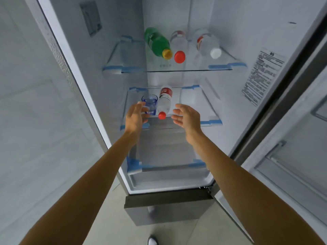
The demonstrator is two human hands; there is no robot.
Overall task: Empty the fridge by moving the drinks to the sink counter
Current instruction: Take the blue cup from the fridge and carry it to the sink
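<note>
The fridge stands open before me. On its upper glass shelf (177,70) stand a green bottle (156,42) with a yellow cap, a clear bottle (178,43) with a red cap and a clear bottle (208,43) with a white cap. The middle shelf (196,103) holds a blue glass (150,103) and a clear red-capped bottle (164,102) with a red label. My left hand (135,117) is open right beside the glass, fingers at its left side. My right hand (187,117) is open just right of that bottle, apart from it.
The fridge door (292,147) hangs open on the right with its bins. A lower shelf (168,165) edged with blue tape lies beneath my hands. A label sticker (261,75) is on the right inner wall. A white wall is at left.
</note>
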